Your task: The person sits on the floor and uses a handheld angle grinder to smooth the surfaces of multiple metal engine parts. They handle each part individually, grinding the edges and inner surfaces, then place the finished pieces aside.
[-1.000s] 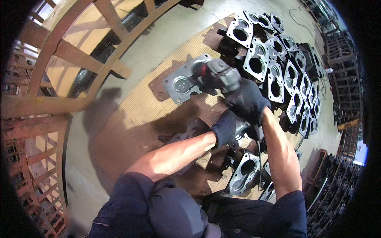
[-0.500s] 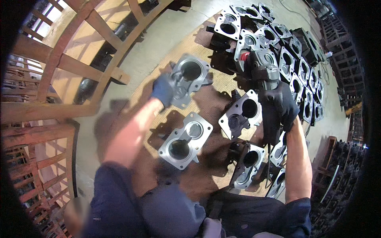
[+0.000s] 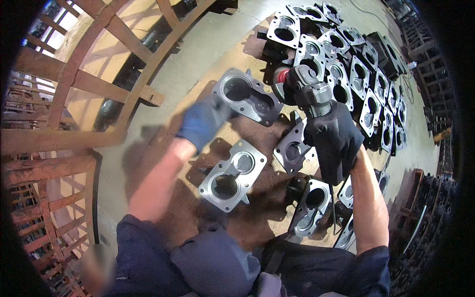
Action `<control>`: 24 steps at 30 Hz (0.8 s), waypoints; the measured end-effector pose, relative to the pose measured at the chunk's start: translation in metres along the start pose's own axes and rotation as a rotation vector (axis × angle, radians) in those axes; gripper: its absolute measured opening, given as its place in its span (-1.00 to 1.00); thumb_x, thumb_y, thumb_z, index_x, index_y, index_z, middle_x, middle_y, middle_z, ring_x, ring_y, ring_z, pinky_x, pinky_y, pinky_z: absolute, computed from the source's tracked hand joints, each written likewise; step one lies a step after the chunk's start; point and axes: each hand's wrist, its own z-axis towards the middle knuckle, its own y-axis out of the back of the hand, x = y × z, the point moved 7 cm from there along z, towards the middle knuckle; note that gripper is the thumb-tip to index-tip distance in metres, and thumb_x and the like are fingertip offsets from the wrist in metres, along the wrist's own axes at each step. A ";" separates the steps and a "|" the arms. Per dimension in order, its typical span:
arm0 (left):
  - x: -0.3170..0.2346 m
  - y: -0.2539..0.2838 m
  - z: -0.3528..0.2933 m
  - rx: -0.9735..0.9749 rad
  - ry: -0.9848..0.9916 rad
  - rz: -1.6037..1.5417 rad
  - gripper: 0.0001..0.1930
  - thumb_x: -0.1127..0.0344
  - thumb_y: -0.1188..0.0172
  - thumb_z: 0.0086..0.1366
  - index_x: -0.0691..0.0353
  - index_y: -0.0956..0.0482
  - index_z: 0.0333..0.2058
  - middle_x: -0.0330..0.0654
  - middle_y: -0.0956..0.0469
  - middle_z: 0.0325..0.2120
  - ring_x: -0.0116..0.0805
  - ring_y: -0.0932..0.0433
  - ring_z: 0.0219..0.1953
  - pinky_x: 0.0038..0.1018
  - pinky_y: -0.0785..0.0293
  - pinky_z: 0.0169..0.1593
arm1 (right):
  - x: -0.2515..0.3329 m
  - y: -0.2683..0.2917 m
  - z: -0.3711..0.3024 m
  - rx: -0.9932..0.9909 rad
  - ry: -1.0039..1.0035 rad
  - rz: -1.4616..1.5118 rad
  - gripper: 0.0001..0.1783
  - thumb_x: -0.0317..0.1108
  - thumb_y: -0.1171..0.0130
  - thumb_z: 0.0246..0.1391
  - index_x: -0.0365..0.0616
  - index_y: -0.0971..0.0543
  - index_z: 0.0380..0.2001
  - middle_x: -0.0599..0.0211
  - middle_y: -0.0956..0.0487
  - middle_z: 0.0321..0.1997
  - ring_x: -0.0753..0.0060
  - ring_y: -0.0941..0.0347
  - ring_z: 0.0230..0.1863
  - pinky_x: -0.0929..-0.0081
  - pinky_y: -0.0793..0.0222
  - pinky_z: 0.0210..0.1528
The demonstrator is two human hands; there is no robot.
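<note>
My right hand (image 3: 339, 133), in a black glove, is wrapped round an angle grinder (image 3: 315, 91). The grinder's head, with a red ring and a blurred disc, points left towards a grey metal casting (image 3: 247, 97) with a large bore. At that casting's lower left edge is my left hand (image 3: 203, 123) in a blue glove. Its fingers are smeared by motion, so I cannot make out whether they grip the casting. Nearer me lies a second casting (image 3: 210, 172) with two round openings. Beneath the grinder hand, another casting (image 3: 289, 151) is partly hidden.
Several similar castings (image 3: 360, 74) stand close together at the far right. One more casting (image 3: 316, 198) lies near my right knee. The castings at centre rest on a brown ribbed mat (image 3: 198, 81). Rusty slatted racks (image 3: 74, 136) line the left side.
The far casting has turned, its large bore now at the left, and my left hand has shifted to its lower left. The grinder has moved left, closer to the casting.
</note>
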 end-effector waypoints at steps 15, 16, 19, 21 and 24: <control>0.042 -0.004 0.079 0.003 0.155 0.267 -0.73 0.18 -0.27 0.26 0.20 -0.63 -0.15 0.14 -0.64 -0.16 0.09 -0.66 -0.09 -0.14 -0.55 -0.05 | -0.018 -0.003 0.012 0.029 -0.132 -0.099 -0.77 -0.39 -0.35 -0.11 -0.24 -0.57 -0.36 0.40 -0.56 -0.54 0.57 -0.47 -0.50 0.42 -0.46 -0.45; 0.038 0.002 0.070 -0.070 0.099 0.173 -0.70 0.14 -0.26 0.25 0.30 -0.62 -0.25 0.24 -0.63 -0.29 0.12 -0.65 -0.12 -0.11 -0.54 -0.03 | -0.020 -0.007 0.014 0.062 -0.139 -0.139 -0.78 -0.38 -0.34 -0.06 -0.22 -0.58 -0.33 0.38 -0.57 -0.49 0.54 -0.49 -0.46 0.41 -0.47 -0.41; 0.002 0.026 0.031 -0.330 -0.004 0.281 -0.69 0.21 -0.32 0.25 0.30 -0.60 -0.14 0.16 -0.64 -0.35 0.11 -0.67 -0.18 -0.13 -0.55 -0.12 | 0.002 -0.021 0.017 0.110 -0.106 -0.206 -0.81 -0.36 -0.29 0.04 -0.20 -0.58 -0.28 0.33 -0.59 -0.40 0.42 -0.56 -0.37 0.39 -0.50 -0.32; -0.063 0.017 -0.012 -0.354 -0.353 0.258 -0.66 0.21 -0.35 0.24 0.31 -0.58 -0.12 0.12 -0.63 -0.38 0.05 -0.66 -0.26 -0.16 -0.56 -0.18 | 0.009 -0.021 0.023 0.095 0.031 -0.223 -0.78 -0.37 -0.31 0.04 -0.21 -0.59 -0.25 0.35 -0.62 -0.38 0.46 -0.55 -0.36 0.42 -0.51 -0.28; -0.090 -0.071 -0.084 0.357 -0.212 -0.755 -0.52 0.15 -0.43 0.24 0.34 -0.50 -0.01 -0.13 -0.61 -0.25 -0.35 -0.58 -0.13 -0.31 -0.51 -0.03 | 0.033 -0.061 0.036 0.154 0.085 -0.174 -0.71 -0.39 -0.35 0.01 -0.23 -0.63 -0.17 0.37 -0.68 -0.31 0.55 -0.53 -0.31 0.47 -0.51 -0.19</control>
